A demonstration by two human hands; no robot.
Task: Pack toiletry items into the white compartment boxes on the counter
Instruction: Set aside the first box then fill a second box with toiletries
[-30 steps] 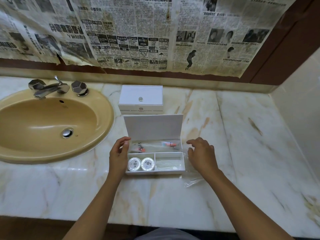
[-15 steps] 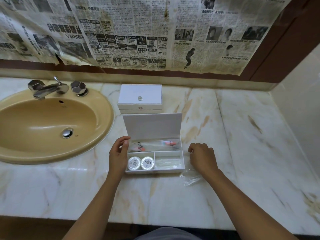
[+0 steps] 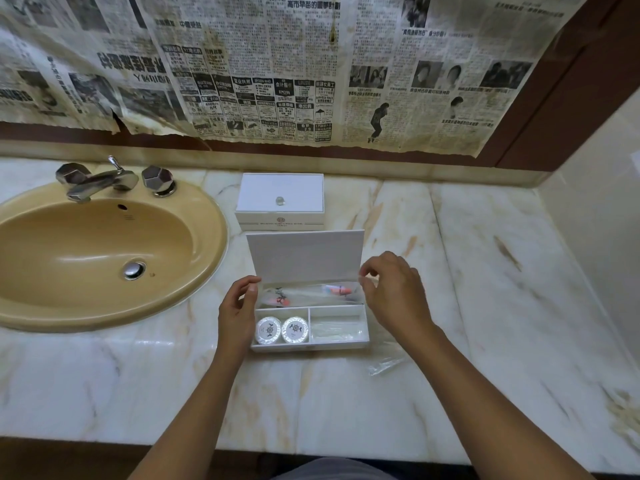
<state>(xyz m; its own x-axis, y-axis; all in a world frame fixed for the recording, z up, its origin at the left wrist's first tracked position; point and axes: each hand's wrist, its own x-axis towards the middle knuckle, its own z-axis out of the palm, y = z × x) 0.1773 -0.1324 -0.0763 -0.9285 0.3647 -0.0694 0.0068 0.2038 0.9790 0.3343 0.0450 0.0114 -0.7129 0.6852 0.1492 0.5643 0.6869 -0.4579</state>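
Note:
An open white compartment box (image 3: 310,345) sits on the marble counter with its lid (image 3: 304,254) standing upright. Two round wrapped soaps (image 3: 269,330) fill its front left cell. Clear-wrapped items (image 3: 337,329) lie in the front right cell. A clear toothbrush packet (image 3: 304,294) lies along the back cell. My left hand (image 3: 235,313) grips the box's left end, thumb at the back corner. My right hand (image 3: 394,296) pinches thumb and forefinger at the packet's right end, by the lid's lower corner. A second white box (image 3: 280,197) stands shut behind.
A tan sink (image 3: 86,258) with a chrome faucet (image 3: 100,180) takes up the left. A loose clear wrapper (image 3: 388,358) lies on the counter right of the open box. Newspaper covers the mirror behind, and a wall (image 3: 595,237) bounds the right side.
My right hand lifted off the clear wrapper on the counter and moved up and left to the box's back right corner. My left hand stayed at the box's left end.

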